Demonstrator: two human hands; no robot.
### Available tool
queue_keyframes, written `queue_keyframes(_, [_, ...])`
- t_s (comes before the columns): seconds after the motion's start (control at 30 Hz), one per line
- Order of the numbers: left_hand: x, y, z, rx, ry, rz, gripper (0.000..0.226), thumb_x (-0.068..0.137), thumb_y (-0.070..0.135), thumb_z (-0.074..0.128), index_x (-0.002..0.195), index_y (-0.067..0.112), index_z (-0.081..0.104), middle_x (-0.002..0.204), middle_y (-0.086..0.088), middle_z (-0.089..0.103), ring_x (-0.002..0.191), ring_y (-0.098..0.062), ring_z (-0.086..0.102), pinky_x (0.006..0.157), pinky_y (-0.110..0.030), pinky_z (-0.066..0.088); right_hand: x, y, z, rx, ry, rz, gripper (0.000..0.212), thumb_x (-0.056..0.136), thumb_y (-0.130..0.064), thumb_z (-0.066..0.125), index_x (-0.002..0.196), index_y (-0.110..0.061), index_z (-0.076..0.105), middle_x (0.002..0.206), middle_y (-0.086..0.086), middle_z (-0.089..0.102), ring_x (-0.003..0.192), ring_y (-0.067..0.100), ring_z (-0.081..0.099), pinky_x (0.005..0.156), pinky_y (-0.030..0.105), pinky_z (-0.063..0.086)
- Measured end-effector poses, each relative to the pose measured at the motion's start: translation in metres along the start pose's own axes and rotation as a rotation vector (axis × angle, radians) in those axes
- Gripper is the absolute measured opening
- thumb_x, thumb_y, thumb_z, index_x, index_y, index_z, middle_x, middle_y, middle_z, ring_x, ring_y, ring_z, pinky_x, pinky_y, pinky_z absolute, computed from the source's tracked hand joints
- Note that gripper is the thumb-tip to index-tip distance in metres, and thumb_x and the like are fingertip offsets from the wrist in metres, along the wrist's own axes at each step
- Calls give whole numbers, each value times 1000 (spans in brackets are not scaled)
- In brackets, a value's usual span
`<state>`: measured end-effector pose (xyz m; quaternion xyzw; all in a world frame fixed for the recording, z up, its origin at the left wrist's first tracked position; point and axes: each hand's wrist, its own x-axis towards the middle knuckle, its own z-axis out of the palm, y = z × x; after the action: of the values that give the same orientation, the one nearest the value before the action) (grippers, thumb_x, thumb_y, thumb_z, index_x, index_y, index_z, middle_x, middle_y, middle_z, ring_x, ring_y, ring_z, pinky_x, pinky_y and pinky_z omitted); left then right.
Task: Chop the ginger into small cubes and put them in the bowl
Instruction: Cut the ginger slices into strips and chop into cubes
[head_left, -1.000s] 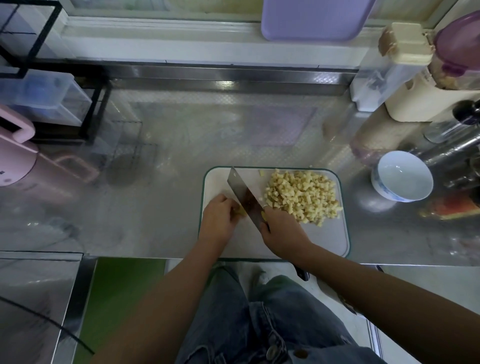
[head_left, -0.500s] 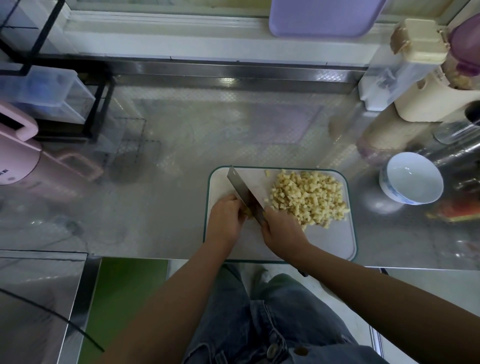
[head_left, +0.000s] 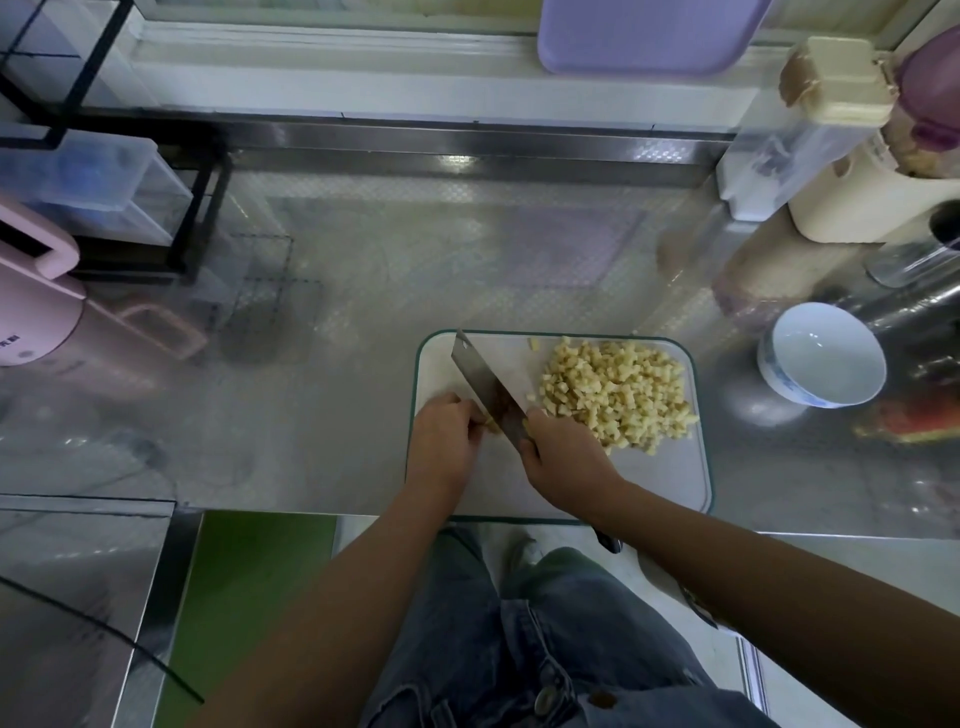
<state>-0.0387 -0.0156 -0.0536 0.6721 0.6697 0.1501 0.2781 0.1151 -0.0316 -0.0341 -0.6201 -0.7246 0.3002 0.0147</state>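
Note:
A white cutting board (head_left: 665, 478) with a green rim lies at the counter's front edge. A heap of pale yellow ginger cubes (head_left: 615, 392) covers its far right part. My right hand (head_left: 563, 460) grips the handle of a cleaver (head_left: 480, 382), whose blade slants across the board's left half. My left hand (head_left: 447, 441) curls its fingers on a small piece of ginger (head_left: 489, 425) right against the blade; most of that piece is hidden. An empty white bowl (head_left: 823, 353) with blue trim stands on the counter to the right of the board.
A pink kettle (head_left: 31, 306) stands at the far left beside a black rack with clear boxes (head_left: 93, 192). Containers and a cream appliance (head_left: 857, 192) crowd the back right. Something red and green (head_left: 919, 421) lies right of the bowl. A steel counter (head_left: 415, 270) stretches behind the board.
Both hands and the cleaver stay at the same spot on the board, with the blade shifting only slightly against the ginger piece. The view has drifted a little.

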Motion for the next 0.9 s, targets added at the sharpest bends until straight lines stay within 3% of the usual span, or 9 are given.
queue_keyframes(0.33, [4,4,-3,26,-41,-15,19,84,4,57,89,5,76,85,-14,64,77,-26,57,72,-37,44,8,-6,9,-16,40,4,15,97,-18,44,103,-5,48,89,20,64,81,38,62,63,38,43])
queue_keyframes(0.4, [4,3,-3,36,-41,-29,18,84,6,58,88,6,75,85,-13,65,78,-25,58,73,-36,45,9,-5,9,8,58,2,17,98,-20,43,104,-5,48,87,19,64,78,39,61,63,40,44])
queue_keyframes(0.6, [3,2,-2,17,26,-132,11,79,7,61,78,8,72,77,-7,68,69,-15,54,68,-29,46,7,-3,1,76,96,-26,12,97,-19,45,97,-7,48,67,7,51,61,32,55,54,30,32])
queue_keyframes(0.9, [2,3,2,35,11,-152,18,83,12,58,71,8,72,70,-9,67,65,-21,59,64,-36,45,5,-11,8,-41,5,-13,13,96,-16,42,101,-6,49,88,18,62,80,35,61,69,39,47])
